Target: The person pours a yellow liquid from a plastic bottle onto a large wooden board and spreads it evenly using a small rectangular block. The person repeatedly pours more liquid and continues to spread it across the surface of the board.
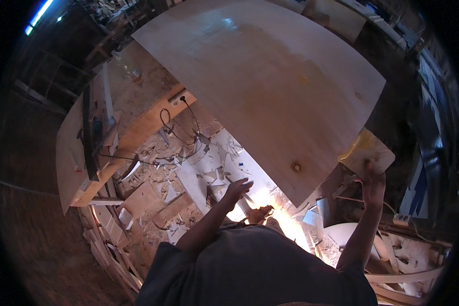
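Note:
A large plywood sheet (pixel 270 86) fills the upper middle, with a brown knot near its near corner. At its right edge is a small flat board (pixel 375 150) with a rounded corner and a glossy yellow smear along its left side. My right hand (pixel 373 183) is closed on the near edge of this board. The smeared side lies against or just beside the sheet; I cannot tell whether they touch. My left hand (pixel 237 193) hangs left of the sheet's near corner, over the littered floor, fingers loosely apart and holding nothing.
Offcuts and white scraps (pixel 217 158) litter the floor. Left stands a wooden bench (pixel 137 130) with a power socket, a plugged-in black cable (pixel 188 109) and a clear bottle (pixel 127 66). Wood strips (pixel 112 260) lie lower left. Curved white pieces (pixel 354 239) lie lower right.

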{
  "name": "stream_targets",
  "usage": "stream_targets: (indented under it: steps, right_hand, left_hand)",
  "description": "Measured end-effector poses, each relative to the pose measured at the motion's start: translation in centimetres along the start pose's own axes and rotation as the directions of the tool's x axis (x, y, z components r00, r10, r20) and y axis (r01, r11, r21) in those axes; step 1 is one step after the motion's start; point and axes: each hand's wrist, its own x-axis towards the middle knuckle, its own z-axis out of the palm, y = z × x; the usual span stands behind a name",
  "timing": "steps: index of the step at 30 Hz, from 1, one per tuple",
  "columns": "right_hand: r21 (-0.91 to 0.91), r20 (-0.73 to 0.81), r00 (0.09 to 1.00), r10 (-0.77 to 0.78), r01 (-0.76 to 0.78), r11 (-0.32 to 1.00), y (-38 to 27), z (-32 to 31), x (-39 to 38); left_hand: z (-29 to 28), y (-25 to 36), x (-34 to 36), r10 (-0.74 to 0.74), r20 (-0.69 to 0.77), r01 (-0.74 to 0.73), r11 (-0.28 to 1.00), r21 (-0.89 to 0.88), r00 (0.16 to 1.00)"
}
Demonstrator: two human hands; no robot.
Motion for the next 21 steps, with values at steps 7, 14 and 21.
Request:
stream_targets:
  steps: [7, 14, 21]
  right_hand:
    - [0.43, -0.005, 1.0, 0.02, -0.016, 0.903, -0.4, 13.6, -0.2]
    - [0.341, -0.098, 0.994, -0.043, 0.074, 0.937, 4.3, 26.2, 1.5]
    - [0.202, -0.088, 0.985, -0.146, 0.161, 0.966, 3.4, 38.5, 5.1]
  left_hand:
    - [-17.7, -5.8, -1.1, 0.36, -0.491, -0.277, 0.932, 0.235, 0.794]
    - [-37.8, -1.6, -2.7, 0.514, -0.665, -0.319, 0.858, 0.403, 0.542]
    - [-51.2, 12.0, -0.1, 0.71, -0.645, -0.234, 0.703, 0.671, 0.283]
